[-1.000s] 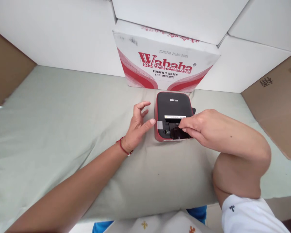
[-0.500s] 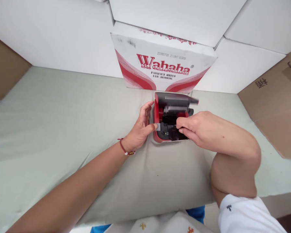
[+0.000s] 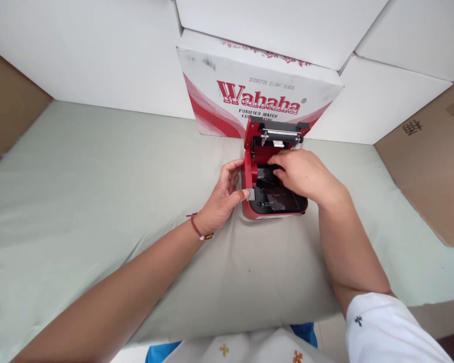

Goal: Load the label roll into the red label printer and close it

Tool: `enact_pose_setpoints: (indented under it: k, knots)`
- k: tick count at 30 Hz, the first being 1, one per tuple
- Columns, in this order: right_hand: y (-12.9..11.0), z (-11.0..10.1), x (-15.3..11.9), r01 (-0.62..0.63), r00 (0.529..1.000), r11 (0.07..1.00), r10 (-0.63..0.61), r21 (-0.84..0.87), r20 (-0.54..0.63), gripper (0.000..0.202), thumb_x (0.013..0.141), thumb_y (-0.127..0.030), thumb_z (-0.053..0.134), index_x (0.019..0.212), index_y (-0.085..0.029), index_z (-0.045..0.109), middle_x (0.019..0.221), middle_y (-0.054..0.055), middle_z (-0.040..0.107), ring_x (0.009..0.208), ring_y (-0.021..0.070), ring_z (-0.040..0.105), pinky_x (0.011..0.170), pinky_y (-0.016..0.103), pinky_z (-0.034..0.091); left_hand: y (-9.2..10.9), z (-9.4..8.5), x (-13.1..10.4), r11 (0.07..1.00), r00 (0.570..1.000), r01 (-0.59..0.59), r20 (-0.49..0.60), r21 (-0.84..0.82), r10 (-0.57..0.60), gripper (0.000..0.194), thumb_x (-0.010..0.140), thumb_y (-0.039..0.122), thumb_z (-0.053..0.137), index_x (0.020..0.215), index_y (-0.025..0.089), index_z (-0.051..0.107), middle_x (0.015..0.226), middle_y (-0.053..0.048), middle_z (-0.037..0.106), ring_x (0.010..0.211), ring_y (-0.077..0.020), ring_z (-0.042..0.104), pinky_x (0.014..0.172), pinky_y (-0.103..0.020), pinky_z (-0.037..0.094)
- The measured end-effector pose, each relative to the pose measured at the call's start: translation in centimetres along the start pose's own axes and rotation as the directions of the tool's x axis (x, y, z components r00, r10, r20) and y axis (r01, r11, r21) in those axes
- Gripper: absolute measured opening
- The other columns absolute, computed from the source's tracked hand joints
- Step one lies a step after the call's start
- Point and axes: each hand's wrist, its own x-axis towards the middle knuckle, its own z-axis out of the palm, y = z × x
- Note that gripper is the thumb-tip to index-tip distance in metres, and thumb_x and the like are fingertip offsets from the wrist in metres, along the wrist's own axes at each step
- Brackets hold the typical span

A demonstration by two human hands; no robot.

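A red and black label printer (image 3: pixel 246 174) sits on the cloth with its lid (image 3: pixel 278 132) raised. My left hand (image 3: pixel 227 194) braces the printer's left side, its thumb on a grey tab (image 3: pixel 251 194) and the other fingers against the wall. Inside the compartment, my right hand (image 3: pixel 297 171) reaches in from the right with index finger and thumb apart; its remaining fingers are mostly hidden. Below that hand, a dark transparent film (image 3: pixel 283 199) lies over the front ledge. A clear, shiny piece (image 3: pixel 265 174) shows in the compartment beside the fingertips.
Right behind the printer stands a white and red water carton (image 3: pixel 208 96). White boxes (image 3: pixel 109 55) are stacked along the back. Brown cardboard boxes flank the work surface, one at the right (image 3: pixel 431 166) and one at the left (image 3: pixel 11 101). Pale green cloth (image 3: pixel 117 166) covers the table.
The printer's lid has swung up and back from partly raised to nearly upright. My right hand has moved from the front ledge deeper into the compartment, while my left hand keeps its place.
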Motion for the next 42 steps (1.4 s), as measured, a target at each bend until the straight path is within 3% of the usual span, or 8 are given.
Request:
enact_pose_setpoints:
  k: [8,12,16,20,26,33,38,42]
  knots:
    - [-0.8,0.1,0.7,-0.030,0.995,0.990,0.042,-0.137,0.088,0.035,0.100,-0.025,0.065,0.131,-0.022,0.080,0.137,0.012,0.079,0.119,0.0333,0.073,0.075,0.037,0.039,0.1,0.3,0.0,0.999,0.999,0.017,-0.029,-0.040,-0.018,0.078,0.092,0.059,0.084,0.157,0.037,0.047,0.176,-0.008,0.047,0.170,-0.0322,0.042,0.144,-0.057,0.035]
    - [-0.1,-0.6,-0.7,0.039,0.999,0.999,-0.039,0.000,0.029,0.033,0.100,-0.023,0.060,0.128,-0.018,0.077,0.134,0.013,0.078,0.114,0.0297,0.073,0.080,0.036,0.045,0.2,0.2,-0.2,0.999,1.000,0.019,-0.012,-0.033,-0.019,0.075,0.095,0.059,0.082,0.157,0.034,0.047,0.175,-0.010,0.048,0.167,-0.0322,0.045,0.142,-0.057,0.038]
    - [2.0,-3.2,-4.2,0.066,0.996,0.980,-0.054,0.186,-0.068,0.037,0.103,-0.036,0.060,0.133,-0.022,0.076,0.109,0.006,0.082,0.090,0.0237,0.073,0.078,0.034,0.048,0.2,-0.1,-0.3,1.000,1.000,0.004,-0.001,0.020,-0.004,0.071,0.099,0.059,0.078,0.159,0.035,0.047,0.177,-0.010,0.048,0.166,-0.0317,0.047,0.136,-0.055,0.047]
    - [6.6,-4.6,-6.6,-0.085,0.994,0.983,0.095,0.163,-0.055,0.051,0.104,-0.052,0.056,0.145,-0.027,0.074,0.092,0.005,0.079,0.079,0.0249,0.070,0.073,0.037,0.049,0.0,-0.3,-0.4,0.999,1.000,0.001,-0.005,0.051,-0.001,0.072,0.099,0.063,0.077,0.158,0.036,0.047,0.177,-0.009,0.047,0.167,-0.0308,0.047,0.133,-0.051,0.050]
    - [11.8,-2.3,-4.8,-0.418,0.889,0.906,0.424,-0.070,0.171,0.044,0.098,-0.034,0.062,0.137,-0.025,0.081,0.133,0.012,0.081,0.120,0.0355,0.074,0.095,0.045,0.058,0.2,-0.3,-0.2,0.998,1.000,-0.023,0.005,0.056,0.022,0.071,0.099,0.064,0.077,0.157,0.035,0.048,0.174,-0.009,0.050,0.165,-0.0298,0.048,0.134,-0.049,0.050]
    - [9.1,-1.3,-2.2,-0.323,0.931,0.946,0.313,0.023,0.190,0.063,0.102,-0.038,0.064,0.164,-0.027,0.063,0.165,0.008,0.066,0.142,0.0321,0.067,0.114,0.041,0.055,0.3,-0.3,-0.1,1.000,1.000,-0.006,-0.002,0.015,0.006,0.070,0.096,0.062,0.081,0.154,0.036,0.051,0.173,-0.008,0.052,0.165,-0.0298,0.048,0.136,-0.050,0.048]
    - [6.7,0.6,0.2,-0.205,0.940,0.976,0.218,-0.074,0.261,0.054,0.098,-0.025,0.064,0.151,-0.023,0.073,0.142,0.014,0.079,0.120,0.0296,0.075,0.090,0.034,0.055,0.3,-0.3,-0.1,0.999,1.000,-0.018,0.010,0.046,0.018,0.069,0.099,0.062,0.077,0.156,0.036,0.048,0.174,-0.008,0.050,0.165,-0.0294,0.048,0.132,-0.048,0.052]
    - [5.8,0.7,0.6,-0.147,0.933,0.985,0.168,-0.088,0.317,0.043,0.092,-0.018,0.064,0.131,-0.021,0.081,0.126,0.015,0.083,0.107,0.0289,0.075,0.081,0.033,0.051,0.5,-0.3,-0.1,0.999,0.999,0.040,0.000,-0.024,-0.040,0.073,0.094,0.061,0.084,0.154,0.036,0.050,0.175,-0.007,0.049,0.171,-0.0318,0.039,0.141,-0.054,0.040]
